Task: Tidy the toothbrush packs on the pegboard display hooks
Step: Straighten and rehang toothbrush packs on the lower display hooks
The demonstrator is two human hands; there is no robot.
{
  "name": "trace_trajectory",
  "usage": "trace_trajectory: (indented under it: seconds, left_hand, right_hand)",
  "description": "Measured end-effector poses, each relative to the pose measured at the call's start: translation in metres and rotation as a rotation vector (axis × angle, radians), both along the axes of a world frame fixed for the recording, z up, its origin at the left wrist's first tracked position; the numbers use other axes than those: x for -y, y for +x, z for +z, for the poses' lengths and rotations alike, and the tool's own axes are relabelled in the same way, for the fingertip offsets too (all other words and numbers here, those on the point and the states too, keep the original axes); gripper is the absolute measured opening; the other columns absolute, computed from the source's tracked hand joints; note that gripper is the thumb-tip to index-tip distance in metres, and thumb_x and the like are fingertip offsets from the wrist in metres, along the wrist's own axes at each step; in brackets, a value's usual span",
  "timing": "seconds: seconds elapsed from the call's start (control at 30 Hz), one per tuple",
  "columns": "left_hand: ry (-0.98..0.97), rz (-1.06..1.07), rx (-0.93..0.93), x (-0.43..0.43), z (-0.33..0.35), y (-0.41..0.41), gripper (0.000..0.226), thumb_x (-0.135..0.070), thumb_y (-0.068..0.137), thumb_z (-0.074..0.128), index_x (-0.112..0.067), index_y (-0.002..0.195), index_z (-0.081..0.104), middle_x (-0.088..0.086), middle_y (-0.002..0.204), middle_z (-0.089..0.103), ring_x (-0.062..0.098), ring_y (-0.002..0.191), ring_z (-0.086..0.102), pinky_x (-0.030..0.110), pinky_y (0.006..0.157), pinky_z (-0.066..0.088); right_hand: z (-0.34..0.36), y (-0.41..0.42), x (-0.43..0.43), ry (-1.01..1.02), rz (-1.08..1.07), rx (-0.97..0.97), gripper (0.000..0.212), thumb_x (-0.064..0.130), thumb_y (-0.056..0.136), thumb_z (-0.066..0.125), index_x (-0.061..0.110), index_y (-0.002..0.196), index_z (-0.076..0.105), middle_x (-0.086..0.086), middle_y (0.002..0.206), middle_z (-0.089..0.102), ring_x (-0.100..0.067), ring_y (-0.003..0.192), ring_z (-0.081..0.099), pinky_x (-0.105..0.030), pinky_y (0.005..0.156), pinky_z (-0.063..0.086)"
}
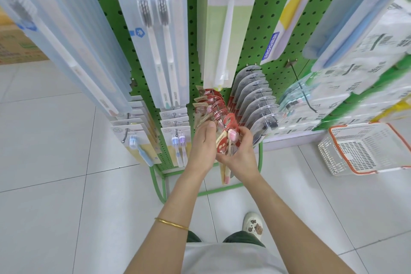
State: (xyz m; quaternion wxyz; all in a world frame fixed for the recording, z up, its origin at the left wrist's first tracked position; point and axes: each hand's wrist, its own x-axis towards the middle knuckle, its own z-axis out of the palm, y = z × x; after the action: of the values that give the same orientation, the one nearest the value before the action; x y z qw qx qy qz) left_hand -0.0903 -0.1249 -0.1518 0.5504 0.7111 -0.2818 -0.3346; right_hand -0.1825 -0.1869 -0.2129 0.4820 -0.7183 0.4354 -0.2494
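Note:
A green pegboard [262, 29] carries rows of toothbrush packs on hooks. Low in the middle hangs a row of red toothbrush packs [211, 104]. My right hand [240, 151] grips the front red pack [226, 138], its fingers curled round the right edge and its pink brush heads showing. My left hand [203, 147] holds the left side of the same pack, thumb up near the hook. Grey-topped packs [253, 95] hang in a row just right of it. Large pale blue packs [155, 35] hang above left.
A bare hook [304, 93] sticks out at the right, in front of green and white packs [355, 87]. A white basket with an orange rim [364, 149] stands on the tiled floor at the right. The display's green frame [159, 182] curves down to the floor by my shoe [253, 224].

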Motion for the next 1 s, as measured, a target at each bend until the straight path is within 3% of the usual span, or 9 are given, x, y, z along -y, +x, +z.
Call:
trace_trajectory:
  seconds: [0.13, 0.27, 0.37, 0.43, 0.6, 0.73, 0.83, 0.93, 1.0]
  left_hand:
    - [-0.008, -0.008, 0.011, 0.0, 0.001, 0.0, 0.031, -0.028, 0.104, 0.026, -0.043, 0.088, 0.047, -0.024, 0.099, 0.048, -0.01, 0.099, 0.047, 0.007, 0.09, 0.032]
    - [-0.011, -0.029, 0.041, -0.003, -0.005, -0.001, 0.027, -0.026, 0.104, 0.027, -0.043, 0.101, 0.048, -0.009, 0.126, 0.047, 0.008, 0.13, 0.039, 0.031, 0.115, 0.025]
    - [0.003, -0.054, 0.076, -0.009, 0.0, -0.003, 0.03, -0.023, 0.105, 0.026, -0.04, 0.098, 0.05, -0.016, 0.123, 0.037, -0.002, 0.132, 0.024, 0.021, 0.113, 0.013]
    - [0.015, -0.077, 0.142, -0.012, 0.002, -0.004, 0.035, -0.023, 0.105, 0.025, -0.028, 0.112, 0.059, -0.022, 0.118, 0.035, -0.007, 0.128, 0.018, 0.016, 0.108, 0.009]
    - [0.025, -0.101, 0.201, -0.019, -0.006, -0.003, 0.037, -0.027, 0.103, 0.029, -0.022, 0.135, 0.048, -0.017, 0.14, 0.03, -0.012, 0.132, 0.012, 0.015, 0.11, 0.008]
    - [0.058, -0.11, 0.263, -0.024, -0.01, -0.005, 0.042, -0.037, 0.101, 0.032, -0.024, 0.138, 0.045, -0.009, 0.153, 0.025, -0.011, 0.137, 0.01, 0.016, 0.111, 0.01]
    - [0.098, -0.124, 0.28, -0.03, -0.006, -0.008, 0.047, -0.041, 0.1, 0.032, -0.023, 0.143, 0.039, -0.008, 0.155, 0.02, -0.008, 0.139, 0.008, 0.012, 0.109, 0.007]
    - [0.083, -0.131, 0.297, -0.035, 0.0, -0.011, 0.045, -0.038, 0.101, 0.033, -0.024, 0.143, 0.039, -0.007, 0.154, 0.021, -0.026, 0.125, 0.005, -0.001, 0.101, 0.003]
    - [0.087, -0.134, 0.304, -0.039, 0.003, -0.013, 0.046, -0.037, 0.101, 0.033, -0.022, 0.145, 0.036, -0.005, 0.156, 0.018, -0.02, 0.129, 0.004, 0.006, 0.106, 0.002]
  right_hand:
    - [0.0, 0.004, -0.003, -0.02, -0.036, -0.024, 0.097, 0.045, 0.046, 0.079, 0.016, 0.127, 0.034, 0.0, 0.119, 0.05, -0.018, 0.111, 0.053, -0.032, 0.092, 0.047]
    - [-0.002, 0.008, -0.007, -0.047, -0.062, -0.047, 0.093, 0.038, 0.049, 0.079, 0.014, 0.129, 0.035, -0.001, 0.12, 0.05, -0.02, 0.11, 0.053, -0.038, 0.092, 0.048]
    - [-0.001, 0.011, -0.01, -0.071, -0.082, -0.035, 0.09, 0.035, 0.052, 0.077, 0.012, 0.13, 0.037, 0.003, 0.117, 0.048, -0.02, 0.108, 0.053, -0.04, 0.091, 0.048]
    - [0.001, 0.014, -0.013, -0.076, -0.095, -0.026, 0.087, 0.03, 0.057, 0.079, 0.01, 0.13, 0.037, 0.009, 0.112, 0.045, -0.019, 0.107, 0.052, -0.041, 0.091, 0.048]
    - [0.008, 0.022, -0.021, -0.087, -0.122, -0.031, 0.095, 0.054, 0.059, 0.054, 0.003, 0.137, 0.035, -0.007, 0.13, 0.049, -0.021, 0.119, 0.046, -0.032, 0.098, 0.04]
    - [0.009, 0.025, -0.023, -0.094, -0.127, -0.044, 0.07, 0.036, 0.079, 0.06, 0.002, 0.136, 0.037, -0.013, 0.128, 0.05, -0.028, 0.119, 0.046, -0.032, 0.095, 0.038]
    - [0.011, 0.029, -0.025, -0.094, -0.15, -0.06, 0.082, 0.059, 0.075, 0.036, 0.002, 0.135, 0.038, -0.013, 0.13, 0.05, -0.027, 0.12, 0.045, -0.039, 0.097, 0.04]
    - [0.008, 0.029, -0.024, -0.106, -0.126, -0.082, 0.071, 0.049, 0.088, 0.047, 0.004, 0.14, 0.032, -0.014, 0.135, 0.046, -0.028, 0.127, 0.04, -0.039, 0.1, 0.038]
    - [0.006, 0.026, -0.023, -0.113, -0.102, -0.086, 0.073, 0.048, 0.087, 0.05, 0.005, 0.142, 0.03, -0.014, 0.136, 0.045, -0.027, 0.128, 0.039, -0.035, 0.101, 0.035]
